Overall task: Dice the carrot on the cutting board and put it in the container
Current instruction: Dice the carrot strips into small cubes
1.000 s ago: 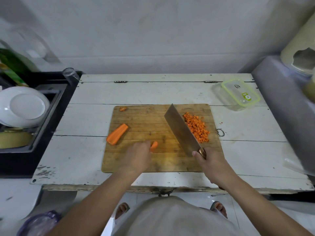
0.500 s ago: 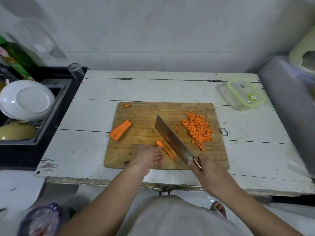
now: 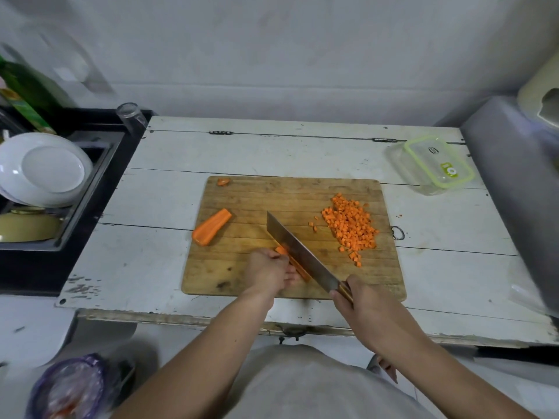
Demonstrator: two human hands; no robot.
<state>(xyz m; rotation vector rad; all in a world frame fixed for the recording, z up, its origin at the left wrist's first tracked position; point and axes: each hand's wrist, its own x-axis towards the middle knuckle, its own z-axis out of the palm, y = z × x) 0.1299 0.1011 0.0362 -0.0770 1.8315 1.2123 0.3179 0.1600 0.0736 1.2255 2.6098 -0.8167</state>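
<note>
A wooden cutting board [image 3: 242, 282] lies on the white table. My left hand [image 3: 267, 272] holds a thin carrot strip [image 3: 295, 264] down on the board's near middle. My right hand [image 3: 360, 309] grips the handle of a cleaver [image 3: 298, 252], whose blade lies along the strip's right side. A carrot half [image 3: 211, 226] rests at the board's left. Diced carrot [image 3: 351, 226] is piled on the right part of the board. A small carrot end [image 3: 223, 182] sits at the far left corner. The clear container [image 3: 435, 164] with its green-rimmed lid stands at the table's far right.
A black sink [image 3: 75, 189] at the left holds a white plate [image 3: 45, 169] and a yellow bowl [image 3: 27, 226]. A glass [image 3: 128, 114] stands at its far corner. A grey surface [image 3: 514, 189] borders the table on the right. A bag [image 3: 69, 388] sits low left.
The cleaver has swung down from beside the diced pile to the carrot strip. My left hand has closed over the strip and pressed it flat.
</note>
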